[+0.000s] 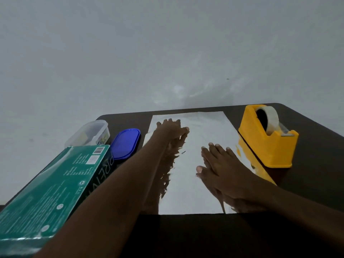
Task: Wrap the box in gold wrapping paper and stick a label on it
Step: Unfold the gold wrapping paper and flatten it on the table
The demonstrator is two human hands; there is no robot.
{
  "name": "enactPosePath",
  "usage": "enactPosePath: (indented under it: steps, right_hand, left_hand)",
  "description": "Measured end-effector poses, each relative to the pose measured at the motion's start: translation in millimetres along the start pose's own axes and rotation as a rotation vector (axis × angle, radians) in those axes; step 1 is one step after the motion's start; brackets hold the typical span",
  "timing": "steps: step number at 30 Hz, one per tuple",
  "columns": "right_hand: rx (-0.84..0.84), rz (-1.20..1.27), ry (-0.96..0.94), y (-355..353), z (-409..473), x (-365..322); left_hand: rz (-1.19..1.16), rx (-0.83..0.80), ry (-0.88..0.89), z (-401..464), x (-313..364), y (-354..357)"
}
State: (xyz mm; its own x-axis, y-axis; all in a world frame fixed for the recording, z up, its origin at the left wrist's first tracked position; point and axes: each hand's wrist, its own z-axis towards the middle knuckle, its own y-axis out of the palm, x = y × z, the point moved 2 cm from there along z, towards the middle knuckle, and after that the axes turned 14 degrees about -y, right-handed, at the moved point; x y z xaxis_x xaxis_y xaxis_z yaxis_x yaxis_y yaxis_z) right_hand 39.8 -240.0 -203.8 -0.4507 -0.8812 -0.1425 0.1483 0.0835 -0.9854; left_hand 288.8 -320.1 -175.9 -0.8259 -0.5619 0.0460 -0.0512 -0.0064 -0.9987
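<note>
Dim light, mirror glare, wide-angle distortion

We press both hands flat — left hand [172, 129], right hand [221, 164] — on the shiny wrapping paper [193, 194], seemingly silver here, between the green box [50, 187] and yellow tape dispenser [268, 136].

green box [46, 192] cropped at left edge, tub contents [89, 135] unclear

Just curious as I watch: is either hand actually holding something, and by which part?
Nothing is held. The left hand and right hand lie flat, fingers straight, pressing on the shiny wrapping paper spread on the table.
</note>
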Motion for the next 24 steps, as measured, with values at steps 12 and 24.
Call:
enactPosePath:
  steps: [12, 24]
  right_hand:
    - [0.046, -0.027, 0.138, -3.6, 34.0, 20.3]
    - [0.023, -0.077, 0.172, -1.0, 39.8, 23.5]
  left_hand:
    - [-0.012, 0.09, 0.044, -20.3, 6.6, 17.7]
    - [-0.142, 0.15, 0.021, -61.4, 2.8, 0.5]
